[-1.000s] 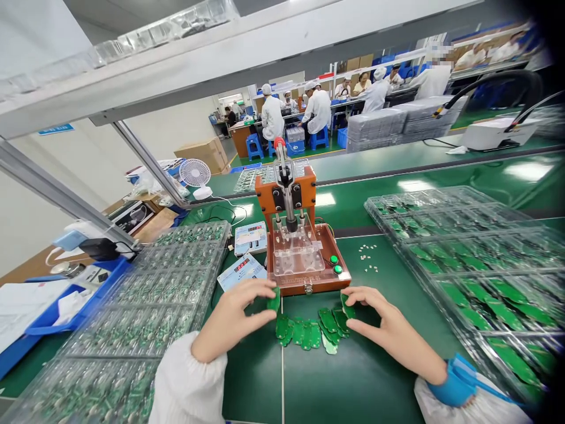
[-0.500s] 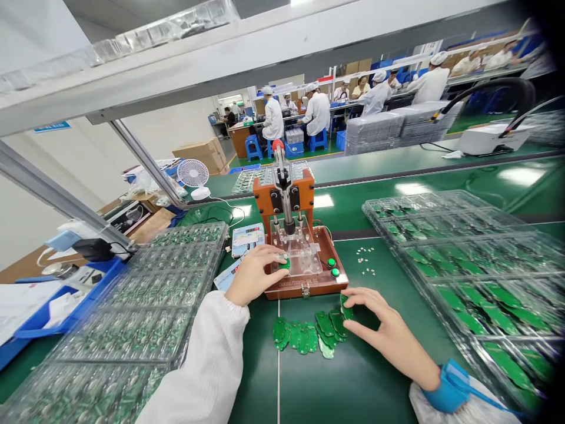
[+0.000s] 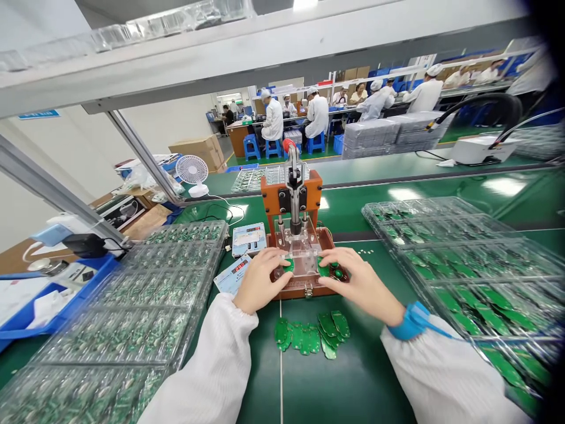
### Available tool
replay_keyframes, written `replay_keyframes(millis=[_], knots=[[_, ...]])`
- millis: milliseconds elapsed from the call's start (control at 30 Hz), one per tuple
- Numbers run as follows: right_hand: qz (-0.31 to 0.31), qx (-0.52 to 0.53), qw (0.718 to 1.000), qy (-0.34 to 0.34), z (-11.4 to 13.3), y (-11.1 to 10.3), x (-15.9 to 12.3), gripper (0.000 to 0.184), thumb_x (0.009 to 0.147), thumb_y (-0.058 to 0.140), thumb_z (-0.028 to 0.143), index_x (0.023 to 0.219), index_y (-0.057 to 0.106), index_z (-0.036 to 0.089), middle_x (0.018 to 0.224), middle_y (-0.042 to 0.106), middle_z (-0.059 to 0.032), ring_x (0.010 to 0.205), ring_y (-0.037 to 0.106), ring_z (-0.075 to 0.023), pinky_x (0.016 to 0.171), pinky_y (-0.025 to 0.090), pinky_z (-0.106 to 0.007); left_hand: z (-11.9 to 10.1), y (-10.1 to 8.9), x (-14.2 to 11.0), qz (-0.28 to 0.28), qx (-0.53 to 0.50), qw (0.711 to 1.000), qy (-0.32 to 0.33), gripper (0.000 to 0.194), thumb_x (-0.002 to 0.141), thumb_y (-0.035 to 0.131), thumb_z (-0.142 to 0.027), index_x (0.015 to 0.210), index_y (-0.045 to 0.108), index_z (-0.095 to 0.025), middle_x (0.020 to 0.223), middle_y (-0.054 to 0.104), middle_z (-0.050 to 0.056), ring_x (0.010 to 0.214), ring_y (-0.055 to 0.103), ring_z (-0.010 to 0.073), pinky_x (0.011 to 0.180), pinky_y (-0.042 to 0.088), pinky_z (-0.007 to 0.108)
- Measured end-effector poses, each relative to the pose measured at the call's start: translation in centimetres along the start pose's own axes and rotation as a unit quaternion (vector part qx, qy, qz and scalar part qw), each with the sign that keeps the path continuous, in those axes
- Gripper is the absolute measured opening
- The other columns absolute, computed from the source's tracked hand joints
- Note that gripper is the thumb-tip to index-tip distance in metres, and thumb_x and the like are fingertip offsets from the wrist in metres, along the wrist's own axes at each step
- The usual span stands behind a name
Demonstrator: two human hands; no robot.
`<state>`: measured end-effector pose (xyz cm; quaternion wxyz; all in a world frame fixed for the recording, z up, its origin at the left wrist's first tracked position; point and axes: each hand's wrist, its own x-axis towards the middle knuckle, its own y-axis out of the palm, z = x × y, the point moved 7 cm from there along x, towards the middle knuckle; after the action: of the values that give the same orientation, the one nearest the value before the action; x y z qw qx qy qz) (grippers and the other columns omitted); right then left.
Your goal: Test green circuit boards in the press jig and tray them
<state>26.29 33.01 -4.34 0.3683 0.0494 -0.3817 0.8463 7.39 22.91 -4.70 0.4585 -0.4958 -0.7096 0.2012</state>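
An orange-brown test fixture [image 3: 304,282] with a clear press plate and a red-knobbed lever [image 3: 290,147] stands in front of me. My left hand [image 3: 258,281] pinches a small green circuit board [image 3: 288,264] at the left side of the clear plate. My right hand [image 3: 355,281] pinches another green board [image 3: 323,270] at the plate's right side, beside the green buttons [image 3: 338,272]. A loose pile of green boards [image 3: 311,334] lies on the mat just below the fixture.
Clear trays of boards [image 3: 145,312] are stacked at my left, more trays of green boards [image 3: 468,265] at my right. Two small meters [image 3: 248,238] sit left of the fixture, a fan [image 3: 192,172] behind. Other workers sit at benches far back.
My left hand carried a board from the pile up to the fixture's left side. My right hand then lifted its board from the pile to the fixture's right side.
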Motion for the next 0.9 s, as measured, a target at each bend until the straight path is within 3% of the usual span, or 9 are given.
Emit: replay_keyframes(millis=[200,467,733,800,900], knots=[[0.044,-0.003,0.998,-0.046,-1.2,1.9,4.0,0.023,0.084,0.076,0.041,0.101,0.068,0.027,0.119,0.074,-0.0059,0.118,0.063,-0.0291,0.106,0.051,-0.052,0.0,0.1,-0.3,-0.012,0.003,1.000,0.007,0.010,0.092,0.066,-0.025,0.099,0.072,-0.021,0.122,0.070,0.008,0.124,0.059,0.0287,0.107,0.047,0.051],[0.066,0.003,0.997,-0.043,-1.9,2.8,3.7,0.021,0.086,0.075,0.042,0.100,0.069,0.028,0.125,0.073,-0.0044,0.123,0.061,-0.0276,0.108,0.049,-0.051,0.0,0.3,-0.5,-0.015,-0.008,1.000,0.004,0.010,0.093,0.065,-0.024,0.100,0.070,-0.020,0.124,0.069,0.009,0.124,0.058,0.0281,0.107,0.047,0.051],[0.036,0.025,0.999,-0.033,-1.9,2.8,2.7,0.022,0.087,0.072,0.048,0.097,0.073,0.029,0.135,0.069,-0.0048,0.139,0.050,-0.0325,0.117,0.039,-0.060,0.1,0.4,-0.5,-0.015,-0.003,1.000,0.006,0.009,0.095,0.063,-0.025,0.099,0.070,-0.021,0.123,0.069,0.008,0.127,0.056,0.0289,0.109,0.046,0.051],[0.006,0.039,0.999,-0.035,-1.6,2.1,2.7,0.019,0.087,0.071,0.047,0.093,0.072,0.029,0.134,0.069,-0.0045,0.134,0.054,-0.0311,0.115,0.041,-0.056,-0.3,0.4,-0.7,-0.043,0.013,0.999,0.004,0.009,0.095,0.062,-0.025,0.100,0.069,-0.021,0.126,0.066,0.009,0.130,0.053,0.0300,0.110,0.044,0.052],[-0.106,0.065,0.992,-0.017,-1.7,-0.5,3.2,0.019,0.093,0.063,0.045,0.091,0.066,0.026,0.120,0.070,-0.0086,0.120,0.062,-0.0285,0.107,0.048,-0.051,-1.6,-0.2,-1.7,-0.161,0.036,0.986,-0.019,0.008,0.096,0.060,-0.025,0.099,0.065,-0.020,0.119,0.063,0.012,0.120,0.057,0.0294,0.100,0.050,0.049]])
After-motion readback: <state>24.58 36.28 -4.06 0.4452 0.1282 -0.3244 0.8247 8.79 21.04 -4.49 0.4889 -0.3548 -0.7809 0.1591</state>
